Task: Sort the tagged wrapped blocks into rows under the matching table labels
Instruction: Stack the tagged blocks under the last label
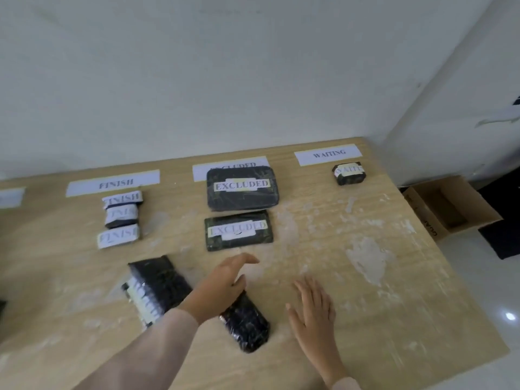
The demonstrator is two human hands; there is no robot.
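Paper labels FINISH (113, 182), EXCLUDED (199, 170) and WAITING (328, 153) lie along the table's far edge. Three small FINISH-tagged blocks (121, 218) sit in a row under their label. Two large EXCLUDED blocks (242, 187) (238, 230) lie under theirs, the far one covering part of the label. One small WAITING block (349, 173) sits under its label. Near me lie two dark wrapped blocks: a tagged one (157, 288) at the left and one (247, 325) partly under my left hand (222, 285), which hovers open over it. My right hand (315, 313) is open, flat above the table.
The wooden table (365, 249) has worn, pale patches. An open cardboard box (450, 209) stands on the floor past its right edge. Another paper label (11, 197) is cut off at the far left. A white wall rises behind the table.
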